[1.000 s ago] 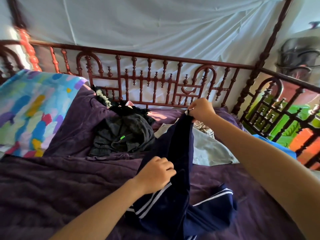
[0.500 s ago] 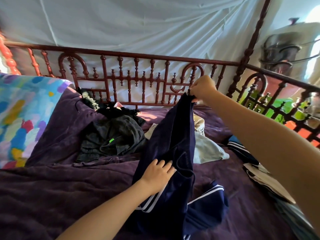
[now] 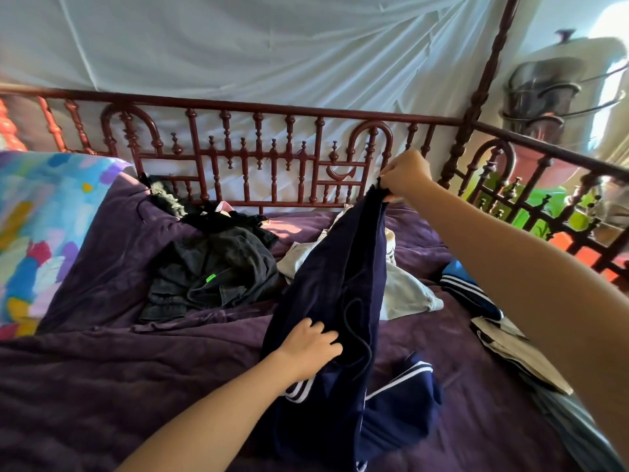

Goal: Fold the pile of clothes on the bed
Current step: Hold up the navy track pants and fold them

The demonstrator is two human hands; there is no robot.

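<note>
A navy garment with white stripes hangs stretched above the purple bed cover. My right hand pinches its top end, raised near the headboard. My left hand lies lower on the cloth with its fingers spread over the fabric by a dark drawstring. The garment's lower part bunches on the bed. Behind it sits a pile of dark grey-black clothes and a pale grey garment.
A carved red-brown wooden rail runs along the far and right sides of the bed. A colourful pillow lies at the left. Another navy striped piece and light folded cloth lie at the right under my arm.
My right hand has lifted the garment's top end higher and to the right. My left hand has opened from a closed grip and now lies spread on the cloth.
</note>
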